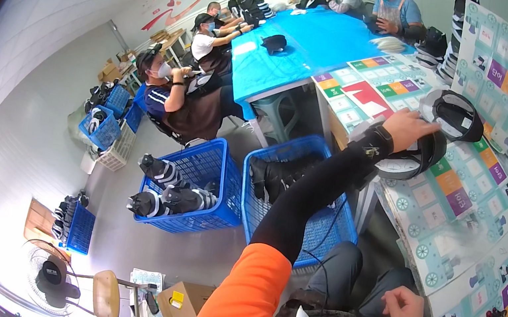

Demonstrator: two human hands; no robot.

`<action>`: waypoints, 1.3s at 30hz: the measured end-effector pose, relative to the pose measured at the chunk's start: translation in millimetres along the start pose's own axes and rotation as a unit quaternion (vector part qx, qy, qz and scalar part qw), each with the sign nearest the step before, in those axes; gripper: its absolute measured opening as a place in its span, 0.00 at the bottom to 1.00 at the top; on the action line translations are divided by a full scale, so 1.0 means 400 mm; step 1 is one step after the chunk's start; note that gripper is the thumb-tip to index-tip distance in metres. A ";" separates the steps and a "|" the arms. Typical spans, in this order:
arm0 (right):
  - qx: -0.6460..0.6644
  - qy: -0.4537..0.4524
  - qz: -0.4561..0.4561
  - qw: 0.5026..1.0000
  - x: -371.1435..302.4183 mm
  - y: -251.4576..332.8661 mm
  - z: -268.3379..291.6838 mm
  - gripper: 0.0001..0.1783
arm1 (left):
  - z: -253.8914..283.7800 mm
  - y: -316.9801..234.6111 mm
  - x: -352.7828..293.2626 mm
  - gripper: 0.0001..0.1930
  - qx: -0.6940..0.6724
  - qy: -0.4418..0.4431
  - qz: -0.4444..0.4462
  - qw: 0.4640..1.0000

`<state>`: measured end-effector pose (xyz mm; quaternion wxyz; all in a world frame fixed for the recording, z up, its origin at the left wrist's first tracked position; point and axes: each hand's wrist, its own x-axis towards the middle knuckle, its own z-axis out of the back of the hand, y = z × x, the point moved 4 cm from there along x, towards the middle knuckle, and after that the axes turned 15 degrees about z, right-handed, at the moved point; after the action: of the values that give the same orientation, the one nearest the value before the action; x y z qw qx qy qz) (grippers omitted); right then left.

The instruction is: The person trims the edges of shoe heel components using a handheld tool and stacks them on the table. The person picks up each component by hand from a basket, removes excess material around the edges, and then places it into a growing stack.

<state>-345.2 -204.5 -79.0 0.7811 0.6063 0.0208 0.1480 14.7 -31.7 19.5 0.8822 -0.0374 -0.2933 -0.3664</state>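
Observation:
My left arm, in an orange sleeve with a black cover, reaches up to the table at the right. There my left hand (pixel 407 129) is closed at the edge of a black cap (pixel 420 161) with a pale lining. Its index finger stretches toward a second black cap (pixel 460 117), also with a pale inside, lying just beyond. How the other fingers grip is partly hidden. Low at the right, my right hand (pixel 404 314) hovers over my lap beside the table edge, fingers curled with nothing visible in them.
Printed sheets (pixel 436 212) cover the table. Blue baskets (pixel 198 149) of black caps stand on the floor to the left. Several people sit around a blue-covered table (pixel 307 40). A fan (pixel 49 275), a chair (pixel 105 295) and a cardboard box (pixel 182 304) are at lower left.

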 end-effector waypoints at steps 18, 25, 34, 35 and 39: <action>-0.015 -0.017 0.008 1.000 0.006 -0.042 -0.082 0.13 | 0.106 0.102 -0.274 0.27 -0.344 -0.267 0.319 0.842; -0.022 -0.028 0.016 0.999 0.039 -0.023 -0.080 0.11 | 0.124 0.198 -0.369 0.15 -0.343 -0.275 0.540 0.718; -0.046 -0.012 0.014 0.999 0.075 -0.022 -0.085 0.11 | -0.001 0.228 -0.860 0.10 -0.612 -0.367 0.552 0.433; -0.046 -0.012 0.017 0.999 0.076 -0.017 -0.089 0.11 | 0.034 0.183 -0.936 0.11 -0.607 -0.380 0.558 0.420; -0.043 0.012 0.068 0.997 0.119 -0.013 -0.169 0.08 | 0.162 0.050 -1.222 0.18 -0.479 -0.353 0.623 0.507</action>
<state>-313.0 -129.8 -94.9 0.7942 0.5704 -0.0170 0.2087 -277.1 306.3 -190.2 0.5543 -0.7540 -0.2614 0.2365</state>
